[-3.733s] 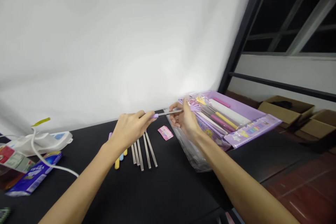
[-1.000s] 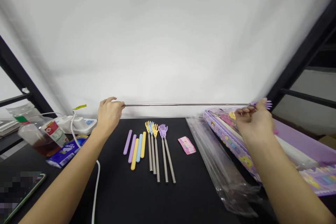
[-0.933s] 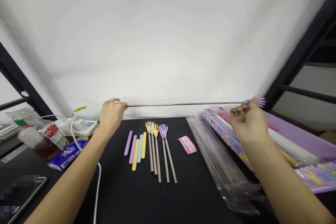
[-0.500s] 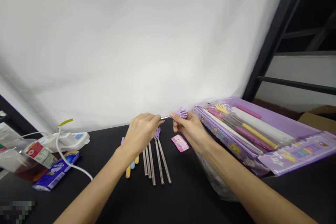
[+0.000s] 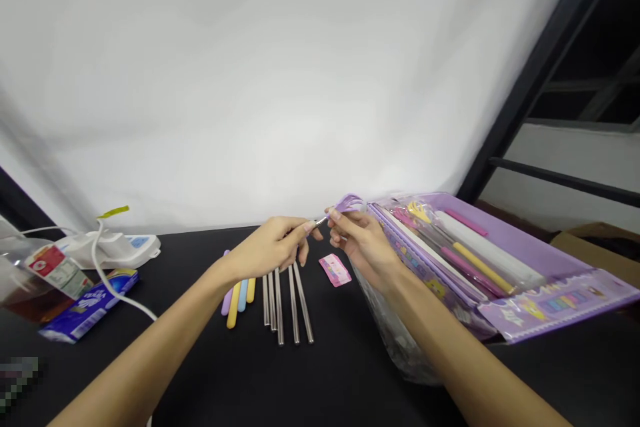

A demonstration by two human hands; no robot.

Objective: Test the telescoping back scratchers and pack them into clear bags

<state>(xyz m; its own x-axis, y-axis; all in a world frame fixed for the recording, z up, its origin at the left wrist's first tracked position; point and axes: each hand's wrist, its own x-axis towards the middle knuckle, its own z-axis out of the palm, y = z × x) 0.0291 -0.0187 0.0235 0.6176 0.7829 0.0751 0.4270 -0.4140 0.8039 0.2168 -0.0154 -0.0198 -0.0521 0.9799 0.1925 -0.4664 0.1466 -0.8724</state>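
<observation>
My left hand (image 5: pixel 273 248) and my right hand (image 5: pixel 361 241) meet above the black table (image 5: pixel 320 380), both pinching one telescopic back scratcher. Its purple claw head (image 5: pixel 349 202) sticks up beside my right fingertips, and a short piece of its metal rod (image 5: pixel 320 221) shows between the hands. Below my left hand lie several metal rods (image 5: pixel 287 303) side by side, their heads hidden by the hand. Left of them lie pastel handle sleeves (image 5: pixel 239 297) in purple, blue and yellow.
A purple display box (image 5: pixel 480 267) with more scratchers sits at right on crumpled clear plastic (image 5: pixel 400 340). A small pink card (image 5: pixel 335 270) lies by my right hand. At left are a white power strip (image 5: pixel 107 248), a cable, a blue packet (image 5: pixel 83 307) and a bottle (image 5: pixel 30 280).
One second ago the rod was stretched out long between my hands, held far apart. The hands have come together and the rod is now short. The view has swung right.
</observation>
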